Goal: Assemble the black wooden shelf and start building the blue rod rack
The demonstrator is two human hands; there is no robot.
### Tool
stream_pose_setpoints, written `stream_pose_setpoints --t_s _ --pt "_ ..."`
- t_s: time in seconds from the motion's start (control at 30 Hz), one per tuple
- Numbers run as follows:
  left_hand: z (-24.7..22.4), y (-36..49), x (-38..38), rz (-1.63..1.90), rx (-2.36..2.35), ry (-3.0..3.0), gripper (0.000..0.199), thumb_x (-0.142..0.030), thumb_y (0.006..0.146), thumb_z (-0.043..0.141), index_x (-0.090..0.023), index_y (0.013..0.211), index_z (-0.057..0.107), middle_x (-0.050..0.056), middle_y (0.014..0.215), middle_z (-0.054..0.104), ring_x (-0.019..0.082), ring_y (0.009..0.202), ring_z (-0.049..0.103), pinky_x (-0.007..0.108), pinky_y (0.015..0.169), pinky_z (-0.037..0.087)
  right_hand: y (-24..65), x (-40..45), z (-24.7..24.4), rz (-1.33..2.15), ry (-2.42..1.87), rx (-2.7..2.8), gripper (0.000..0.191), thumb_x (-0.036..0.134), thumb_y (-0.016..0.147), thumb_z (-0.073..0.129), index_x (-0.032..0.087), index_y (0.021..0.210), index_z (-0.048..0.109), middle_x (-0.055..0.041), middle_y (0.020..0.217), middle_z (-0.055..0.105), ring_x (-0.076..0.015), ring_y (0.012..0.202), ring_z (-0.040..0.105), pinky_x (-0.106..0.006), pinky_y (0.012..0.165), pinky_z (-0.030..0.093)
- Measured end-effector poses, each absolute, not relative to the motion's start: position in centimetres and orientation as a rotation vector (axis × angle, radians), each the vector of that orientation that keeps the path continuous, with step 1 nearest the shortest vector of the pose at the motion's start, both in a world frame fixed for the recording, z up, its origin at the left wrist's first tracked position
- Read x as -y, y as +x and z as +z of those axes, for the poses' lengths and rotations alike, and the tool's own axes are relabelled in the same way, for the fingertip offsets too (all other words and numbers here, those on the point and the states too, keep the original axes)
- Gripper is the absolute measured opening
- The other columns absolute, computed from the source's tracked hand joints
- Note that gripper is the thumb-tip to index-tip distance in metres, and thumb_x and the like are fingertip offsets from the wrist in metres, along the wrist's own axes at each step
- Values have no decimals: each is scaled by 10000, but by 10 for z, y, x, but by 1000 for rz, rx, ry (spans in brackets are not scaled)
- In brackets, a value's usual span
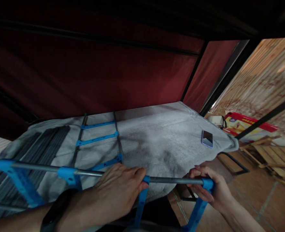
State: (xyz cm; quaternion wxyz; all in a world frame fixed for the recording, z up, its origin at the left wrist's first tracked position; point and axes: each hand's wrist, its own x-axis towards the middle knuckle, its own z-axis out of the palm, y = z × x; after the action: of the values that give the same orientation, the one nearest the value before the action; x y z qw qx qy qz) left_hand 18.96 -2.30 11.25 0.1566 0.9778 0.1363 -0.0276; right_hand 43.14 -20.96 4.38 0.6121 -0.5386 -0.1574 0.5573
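Note:
A grey metal tube (175, 180) with blue plastic crosspieces runs across the front of my view, forming a ladder-like frame. My left hand (120, 187), wearing a dark wristband, is closed over the tube, its thumb against one blue crosspiece (141, 203). At the tube's right end my right hand (216, 187) grips the end crosspiece (198, 211), with fingers curled around the joint. Beyond my left hand, a second ladder-like frame (97, 140) of dark tubes and blue crosspieces lies flat on the grey cloth. The frame's lower side is partly hidden.
Grey cloth (154, 135) covers the table. Many loose grey tubes (48, 145) lie on its left. A phone (207, 139) rests near the right edge. Dark red panels stand behind. Right of the table are a red-and-yellow box (248, 125) and a wooden slatted piece (275, 156).

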Motion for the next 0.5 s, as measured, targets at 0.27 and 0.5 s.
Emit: stream_pose_setpoints --t_s 0.27,0.5 --pt "99 184 32 -150 -500 2790 242 -373 974 401 -247 937 604 41 807 723 248 728 674 363 642 375 417 219 39 1210 -1275 274 522 627 761 574 137 637 708 -7 331 453 -57 259 240 -206 334 148" --pt "101 181 37 -185 -509 2754 253 -365 971 377 -251 947 601 43 815 716 254 739 666 379 671 383 415 226 41 1236 -1255 254 537 643 759 573 139 643 716 25 292 362 -55 256 215 -205 340 147"
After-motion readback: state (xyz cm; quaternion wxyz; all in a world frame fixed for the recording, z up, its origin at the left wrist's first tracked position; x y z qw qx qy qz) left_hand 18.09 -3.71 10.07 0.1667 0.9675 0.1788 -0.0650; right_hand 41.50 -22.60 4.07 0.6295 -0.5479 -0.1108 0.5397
